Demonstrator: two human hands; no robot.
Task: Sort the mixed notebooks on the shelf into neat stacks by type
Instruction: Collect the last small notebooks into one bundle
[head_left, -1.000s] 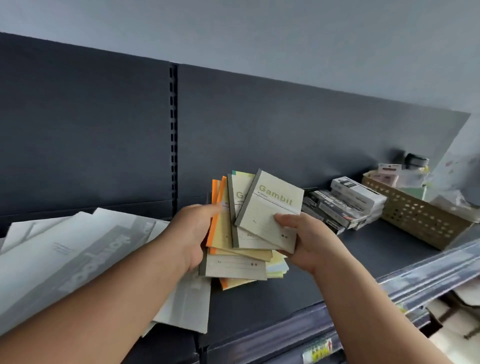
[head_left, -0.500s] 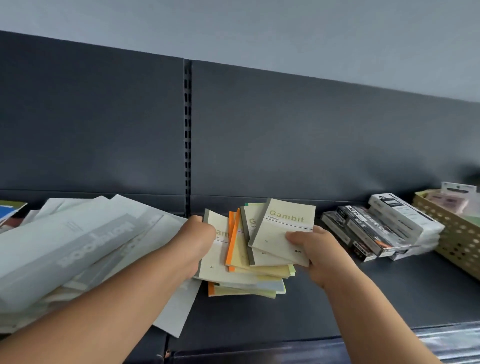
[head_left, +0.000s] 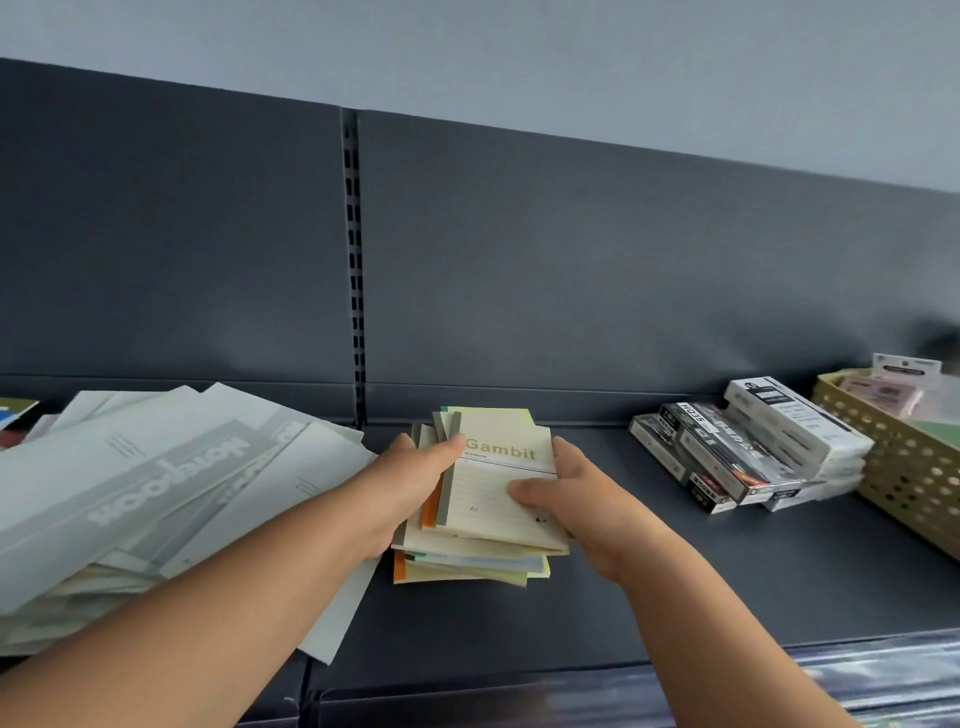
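Cream paper covers the top notebook (head_left: 498, 483), printed "Gambit" in yellow-green with a grey spine strip, and it crowns a small stack of notebooks (head_left: 467, 558) sitting mid-shelf, nearer the back wall than the front edge. The left hand (head_left: 410, 488) grips the stack's left side, thumb laid on the top cover beside the "G" and the other fingers curled round the spines, hidden beneath. The right hand (head_left: 566, 499) presses the right side, thumb flat on the lower part of the cover, fingers wrapped over the right edge. Lower books in the stack show orange, pale green and yellow edges and sit slightly out of line. Toward the shelf's left end sprawls a loose heap of large grey notebooks (head_left: 156, 483), one corner overhanging the front edge. Toward the right end lie black-and-white boxes (head_left: 748, 447) in a leaning row, and just beyond them a perforated tan basket (head_left: 904, 467) at the right edge of the dark shelf (head_left: 727, 571).
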